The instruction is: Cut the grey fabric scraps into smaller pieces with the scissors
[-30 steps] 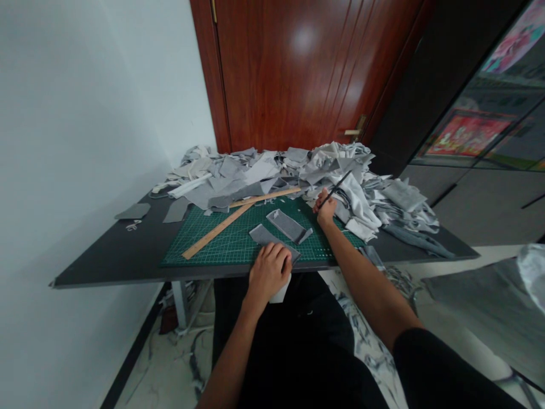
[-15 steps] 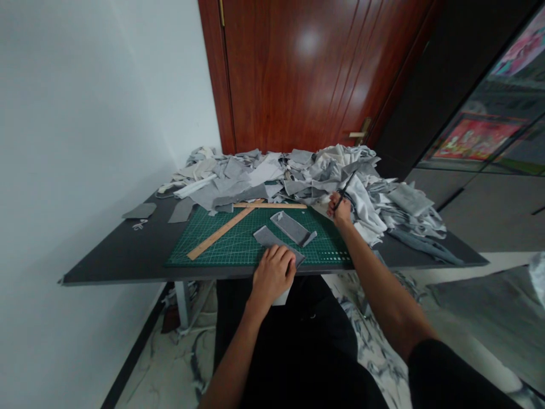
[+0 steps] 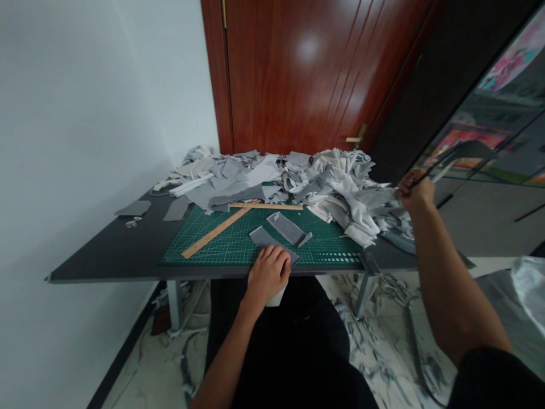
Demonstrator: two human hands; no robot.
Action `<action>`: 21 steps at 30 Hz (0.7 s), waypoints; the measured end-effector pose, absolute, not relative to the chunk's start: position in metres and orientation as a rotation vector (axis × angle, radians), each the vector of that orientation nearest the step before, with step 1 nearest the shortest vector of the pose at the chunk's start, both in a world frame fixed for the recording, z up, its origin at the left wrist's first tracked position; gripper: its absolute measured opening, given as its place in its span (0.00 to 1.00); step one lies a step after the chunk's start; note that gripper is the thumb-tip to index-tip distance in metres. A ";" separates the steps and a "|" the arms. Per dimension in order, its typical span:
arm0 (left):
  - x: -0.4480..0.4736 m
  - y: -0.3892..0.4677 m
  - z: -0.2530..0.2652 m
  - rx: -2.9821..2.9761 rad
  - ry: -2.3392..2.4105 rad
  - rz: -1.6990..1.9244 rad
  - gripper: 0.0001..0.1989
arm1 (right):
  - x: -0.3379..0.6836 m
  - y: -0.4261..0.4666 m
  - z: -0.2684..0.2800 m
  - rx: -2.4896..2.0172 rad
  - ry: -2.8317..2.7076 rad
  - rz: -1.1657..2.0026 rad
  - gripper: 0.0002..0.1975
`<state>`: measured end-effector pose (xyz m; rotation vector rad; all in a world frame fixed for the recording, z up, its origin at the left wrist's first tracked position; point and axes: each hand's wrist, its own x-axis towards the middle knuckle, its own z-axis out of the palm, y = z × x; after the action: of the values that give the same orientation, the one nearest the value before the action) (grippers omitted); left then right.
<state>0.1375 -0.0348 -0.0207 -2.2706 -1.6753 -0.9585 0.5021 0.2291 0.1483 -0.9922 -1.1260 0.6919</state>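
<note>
My left hand (image 3: 267, 274) is at the table's near edge, its fingers curled closed over a grey fabric strip (image 3: 263, 236). A pale piece (image 3: 276, 298) hangs just below that palm, over the edge. Beyond it, a second grey strip (image 3: 287, 228) with a turned-up end lies on the green cutting mat (image 3: 327, 241). Over the right end of the table, my right hand (image 3: 415, 190) is raised and closed around dark scissors (image 3: 432, 166), partly blurred. A grey fabric scrap (image 3: 472, 150) arcs in the air by the blades; whether they grip it I cannot tell.
A wide heap of grey and white fabric scraps (image 3: 251, 173) covers the table's back. Two wooden rulers (image 3: 219, 232) cross on the mat. Loose fabric pieces (image 3: 134, 208) lie at left. Cuttings (image 3: 378, 341) litter the floor; a dark cabinet (image 3: 481, 210) stands at right.
My right hand has moved right and up with the scissors, away from the heap, and a grey scrap now arcs beside them. My left hand keeps its place on the strip.
</note>
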 end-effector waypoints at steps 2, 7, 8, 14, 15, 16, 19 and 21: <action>0.138 -0.035 -0.020 -2.270 -1.678 -0.958 0.06 | 0.496 0.216 0.148 -1.095 -1.085 0.814 0.18; 0.138 -0.036 -0.017 -2.281 -1.693 -0.954 0.07 | 0.432 0.183 0.140 -1.172 -1.369 1.026 0.17; 0.138 -0.036 -0.017 -2.282 -1.700 -0.950 0.07 | 0.414 0.177 0.140 -1.144 -1.424 1.070 0.17; 0.138 -0.038 -0.015 -2.300 -1.721 -0.949 0.07 | 0.308 0.131 0.156 -0.706 -1.886 1.330 0.26; 0.138 -0.038 -0.015 -2.299 -1.723 -0.948 0.07 | 0.296 0.123 0.161 -0.631 -1.930 1.341 0.28; 0.138 -0.038 -0.015 -2.299 -1.726 -0.946 0.07 | 0.286 0.115 0.166 -0.571 -1.958 1.350 0.29; 0.139 -0.037 -0.016 -2.294 -1.728 -0.942 0.07 | 0.270 0.101 0.177 -0.470 -1.962 1.344 0.31; 0.138 -0.037 -0.017 -2.288 -1.723 -0.941 0.07 | 0.268 0.100 0.180 -0.460 -1.926 1.318 0.31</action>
<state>0.1385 -0.0371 -0.0172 -2.2875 -1.7235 -0.9410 0.2681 0.1001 0.1796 -0.4599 -1.9256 1.3179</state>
